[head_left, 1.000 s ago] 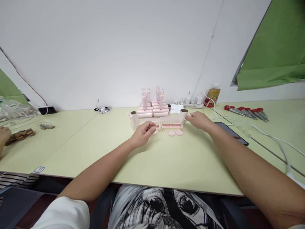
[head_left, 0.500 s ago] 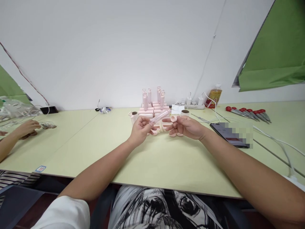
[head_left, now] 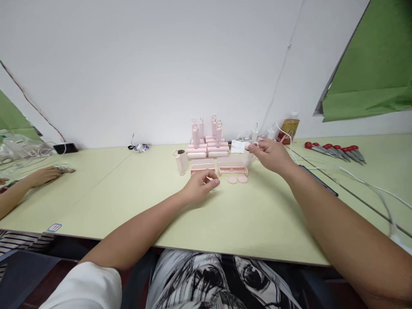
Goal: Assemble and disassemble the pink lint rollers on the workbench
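Observation:
My right hand (head_left: pixel 268 154) pinches a pale pink ring-like cap (head_left: pixel 250 146) above a translucent pink tube, blurred, that appears upright at the right of the pink pieces. Over the front of a pink tray (head_left: pixel 202 166), my left hand (head_left: pixel 202 185) has its thumb and forefinger apart, with nothing visible between them. Another pink tray (head_left: pixel 233 171) lies to its right, with two flat pink discs (head_left: pixel 232 180) (head_left: pixel 242 179) in front. An upright pink tube with a loop (head_left: pixel 179 164) stands left of the trays, beside an open-topped cylinder (head_left: pixel 183 158).
Pink boxes (head_left: pixel 197 155) and upright looped tubes (head_left: pixel 195 137) stand at the back. To the right are a bottle (head_left: pixel 290 128), white cables, a phone (head_left: pixel 322 182) and red-ended tools (head_left: pixel 346 152). Another person's hand (head_left: pixel 46 175) is at the far left.
My right hand has moved right and up with the pink cap. My left hand has lowered and no longer shows the clear tube; its fingers have parted. The trays and discs are more exposed.

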Demonstrator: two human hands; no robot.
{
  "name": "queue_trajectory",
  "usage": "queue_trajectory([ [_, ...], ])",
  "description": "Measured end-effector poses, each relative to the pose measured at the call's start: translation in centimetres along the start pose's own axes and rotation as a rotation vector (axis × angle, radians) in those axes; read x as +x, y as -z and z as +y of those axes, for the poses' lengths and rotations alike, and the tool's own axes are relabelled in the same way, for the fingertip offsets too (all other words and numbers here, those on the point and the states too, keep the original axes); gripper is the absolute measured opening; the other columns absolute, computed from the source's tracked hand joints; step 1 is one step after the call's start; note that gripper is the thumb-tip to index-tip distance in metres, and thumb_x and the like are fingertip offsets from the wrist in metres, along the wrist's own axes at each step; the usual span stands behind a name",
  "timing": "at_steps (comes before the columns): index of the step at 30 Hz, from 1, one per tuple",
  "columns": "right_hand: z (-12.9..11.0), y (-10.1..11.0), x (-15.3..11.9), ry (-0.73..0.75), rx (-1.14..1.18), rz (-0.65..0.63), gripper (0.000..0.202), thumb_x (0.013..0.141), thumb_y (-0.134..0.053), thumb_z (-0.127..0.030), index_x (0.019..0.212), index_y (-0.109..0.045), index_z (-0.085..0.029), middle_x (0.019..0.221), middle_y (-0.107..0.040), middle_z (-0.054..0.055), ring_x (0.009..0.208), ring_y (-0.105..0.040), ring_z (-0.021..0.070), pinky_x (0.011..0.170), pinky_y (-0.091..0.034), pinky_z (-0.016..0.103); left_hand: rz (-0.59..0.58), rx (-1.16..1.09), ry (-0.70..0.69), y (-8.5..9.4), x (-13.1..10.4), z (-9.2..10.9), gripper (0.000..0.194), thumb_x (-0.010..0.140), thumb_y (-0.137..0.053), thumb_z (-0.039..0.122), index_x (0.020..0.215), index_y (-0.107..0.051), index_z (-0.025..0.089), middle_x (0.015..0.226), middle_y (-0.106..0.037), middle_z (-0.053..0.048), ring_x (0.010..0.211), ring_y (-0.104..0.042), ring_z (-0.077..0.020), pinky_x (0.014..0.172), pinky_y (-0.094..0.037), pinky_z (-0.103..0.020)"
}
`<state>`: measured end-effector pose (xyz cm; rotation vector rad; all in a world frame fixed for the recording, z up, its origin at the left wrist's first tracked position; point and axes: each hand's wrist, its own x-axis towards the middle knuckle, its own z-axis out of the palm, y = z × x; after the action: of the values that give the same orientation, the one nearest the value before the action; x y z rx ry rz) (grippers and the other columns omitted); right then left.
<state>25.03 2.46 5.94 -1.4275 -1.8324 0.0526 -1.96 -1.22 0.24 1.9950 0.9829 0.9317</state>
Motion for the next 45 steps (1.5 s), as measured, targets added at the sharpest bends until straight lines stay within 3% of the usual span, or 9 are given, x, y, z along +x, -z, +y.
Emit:
queue_trajectory([
  [3, 2.2, -0.3, 0.3, -0.166, -0.119, -0.213, 0.041, 0.084, -0.049, -0.053, 0.061, -0.056, -0.019, 0.061, -0.056, 0.003, 0.059, -0.052, 0.0174, 0.055, -0.033, 0.028, 0.036, -0.022, -0.004, 0.3, 0.0, -0.2, 0.031, 0.085, -0.055, 0.047, 0.084, -0.059, 0.016, 0.073, -0.06, -0.001, 0.066, -0.058, -0.0123, 0.058, -0.049, -0.025],
  [6, 3.1, -1.2, 0.1, -0.189, -0.181, -0.363, 0.041, 0.084, -0.047, -0.049, 0.057, -0.052, -0.019, 0.058, -0.056, 0.002, 0.056, -0.051, 0.016, 0.053, -0.031, 0.027, 0.077, -0.011, -0.039, 0.5, 0.1, -0.4, 0.033, 0.086, -0.054, 0.048, 0.082, -0.059, 0.016, 0.069, -0.06, -0.001, 0.064, -0.058, -0.0121, 0.058, -0.049, -0.025],
  [12, 3.3, -1.8, 0.1, -0.177, -0.272, -0.383, 0.04, 0.083, -0.046, -0.045, 0.054, -0.053, -0.019, 0.066, -0.063, 0.005, 0.061, -0.053, 0.0171, 0.054, -0.03, 0.026, 0.067, 0.003, -0.06, 0.7, 0.1, -0.8, 0.032, 0.087, -0.053, 0.048, 0.079, -0.059, 0.017, 0.07, -0.059, -0.001, 0.064, -0.059, -0.0122, 0.058, -0.048, -0.024],
  [22, 2.5, -1.4, 0.0, -0.167, -0.267, -0.403, 0.041, 0.083, -0.047, -0.048, 0.055, -0.054, -0.019, 0.067, -0.062, 0.004, 0.062, -0.052, 0.0164, 0.055, -0.029, 0.027, 0.063, 0.042, -0.085, 0.9, 0.1, -0.7, 0.031, 0.087, -0.053, 0.045, 0.077, -0.058, 0.016, 0.068, -0.059, 0.0, 0.063, -0.058, -0.012, 0.057, -0.045, -0.023],
  [28, 2.3, -1.0, 0.1, -0.142, -0.262, -0.284, 0.041, 0.082, -0.049, -0.048, 0.054, -0.053, -0.019, 0.069, -0.061, 0.005, 0.061, -0.053, 0.0176, 0.054, -0.029, 0.028, 0.062, 0.039, -0.087, 1.0, 0.2, -0.8, 0.031, 0.087, -0.053, 0.045, 0.077, -0.059, 0.016, 0.067, -0.059, 0.0, 0.063, -0.057, -0.0117, 0.058, -0.045, -0.023],
  [32, 2.2, -0.6, 0.4, -0.086, -0.261, -0.031, 0.039, 0.083, -0.048, -0.042, 0.051, -0.053, -0.019, 0.083, -0.064, 0.008, 0.071, -0.056, 0.0199, 0.058, -0.032, 0.029, 0.06, 0.038, -0.083, 1.0, 0.1, -0.8, 0.031, 0.087, -0.053, 0.045, 0.077, -0.059, 0.016, 0.068, -0.06, 0.0, 0.063, -0.057, -0.0114, 0.058, -0.044, -0.023],
  [37, 2.1, -0.2, 0.7, -0.076, -0.169, 0.277, 0.035, 0.082, -0.048, -0.035, 0.05, -0.043, -0.021, 0.064, -0.057, 0.005, 0.072, -0.055, 0.021, 0.061, -0.033, 0.03, 0.055, 0.048, -0.082, 1.0, 0.1, -0.7, 0.03, 0.088, -0.052, 0.044, 0.077, -0.058, 0.016, 0.067, -0.059, 0.0, 0.063, -0.057, -0.0113, 0.058, -0.044, -0.022],
  [40, 2.3, -0.4, 0.6, -0.122, -0.12, 0.306, 0.038, 0.079, -0.051, -0.034, 0.047, -0.035, -0.021, 0.055, -0.049, 0.002, 0.062, -0.05, 0.0182, 0.057, -0.031, 0.03, 0.052, 0.043, -0.079, 1.0, 0.1, -0.8, 0.03, 0.087, -0.053, 0.043, 0.076, -0.058, 0.016, 0.068, -0.059, 0.0, 0.063, -0.057, -0.0111, 0.058, -0.044, -0.022],
  [45, 3.0, -1.1, 0.4, -0.234, -0.039, 0.265, 0.039, 0.076, -0.054, -0.035, 0.046, -0.035, -0.021, 0.046, -0.037, -0.002, 0.051, -0.039, 0.0139, 0.051, -0.025, 0.029, 0.049, 0.038, -0.085, 1.0, 0.2, -1.0, 0.028, 0.087, -0.053, 0.041, 0.076, -0.057, 0.016, 0.068, -0.059, 0.0, 0.063, -0.057, -0.0111, 0.058, -0.044, -0.022],
])
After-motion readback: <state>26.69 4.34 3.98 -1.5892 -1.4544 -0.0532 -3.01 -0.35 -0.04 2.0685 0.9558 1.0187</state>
